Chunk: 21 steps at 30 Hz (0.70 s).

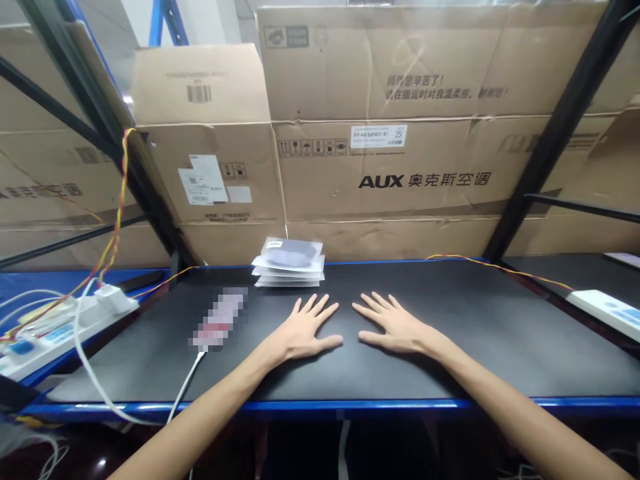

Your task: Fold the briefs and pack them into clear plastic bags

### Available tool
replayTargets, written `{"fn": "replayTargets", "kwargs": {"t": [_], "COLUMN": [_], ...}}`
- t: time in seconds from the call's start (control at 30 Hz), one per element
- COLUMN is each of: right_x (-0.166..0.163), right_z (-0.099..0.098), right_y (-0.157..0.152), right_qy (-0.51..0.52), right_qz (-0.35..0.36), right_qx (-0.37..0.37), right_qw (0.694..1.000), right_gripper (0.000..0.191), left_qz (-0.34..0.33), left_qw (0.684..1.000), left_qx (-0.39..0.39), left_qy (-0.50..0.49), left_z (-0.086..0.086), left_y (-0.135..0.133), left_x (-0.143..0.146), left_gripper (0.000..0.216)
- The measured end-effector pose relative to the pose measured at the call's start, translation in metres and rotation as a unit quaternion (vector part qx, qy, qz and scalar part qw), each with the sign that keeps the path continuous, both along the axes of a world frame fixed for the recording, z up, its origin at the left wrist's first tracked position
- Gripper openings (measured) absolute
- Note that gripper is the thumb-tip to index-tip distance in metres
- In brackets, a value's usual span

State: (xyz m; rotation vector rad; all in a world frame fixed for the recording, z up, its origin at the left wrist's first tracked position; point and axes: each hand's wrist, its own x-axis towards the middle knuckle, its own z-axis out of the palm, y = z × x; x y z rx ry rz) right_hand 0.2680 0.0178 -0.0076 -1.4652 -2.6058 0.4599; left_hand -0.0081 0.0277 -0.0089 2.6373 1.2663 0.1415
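My left hand (pixel 303 330) lies flat, palm down, on the black mat (pixel 450 347) with its fingers spread and nothing in it. My right hand (pixel 393 325) rests the same way just to its right, a small gap between the thumbs. Beyond the left hand, at the back of the mat, sits a small stack of clear plastic pouches (pixel 290 263) with dark contents. A blurred flat object (pixel 219 319) lies left of my left hand, with a white cable running off the front edge.
Large cardboard boxes (pixel 425 173) fill the shelf behind the mat. White power strips lie at the left (pixel 60 323) and at the right edge (pixel 607 310). Twisted red-yellow wires (pixel 117 220) hang down a black diagonal rack strut. The bench has a blue front edge (pixel 400 404).
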Motion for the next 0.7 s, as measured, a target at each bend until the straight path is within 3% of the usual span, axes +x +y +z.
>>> {"fn": "replayTargets", "kwargs": {"t": [0.7], "right_x": [-0.0005], "right_z": [0.0027], "right_y": [-0.0015], "right_qy": [-0.007], "right_qz": [0.0], "right_qx": [-0.014], "right_qw": [1.0], "right_gripper": [0.083], "left_qz": [0.007], "left_qw": [1.0], "left_qx": [-0.001], "left_qy": [0.011], "left_z": [0.001], "left_y": [-0.001], "left_x": [0.0002], "left_gripper": [0.081]}}
